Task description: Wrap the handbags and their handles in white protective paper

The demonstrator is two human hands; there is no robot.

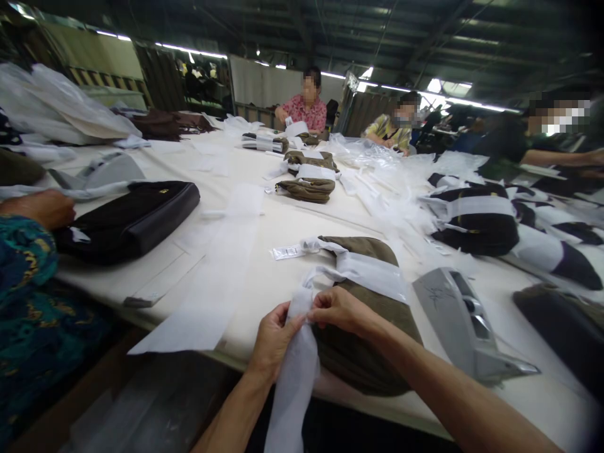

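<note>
An olive-brown bag [368, 352] lies in front of me at the table's edge, a white wrapping band [372, 270] across its upper part. My left hand [276, 333] is closed on a long white wrapping strip [295, 377], which hangs over the edge toward me. Fingers pinched, my right hand [337, 309] works at the same strip where it goes round the bag's strap; the strap beneath is hidden. A barcode tag [287, 252] in clear plastic lies beyond my hands, by the wrapped strap end.
A grey tape dispenser [455, 321] stands right of the bag. White sheets [207, 302] overhang the edge at left. A co-worker's hand [42, 207] is by a black bag [132, 217]. Wrapped olive bags [306, 189] and black bags [476, 220] lie farther off; people sit beyond.
</note>
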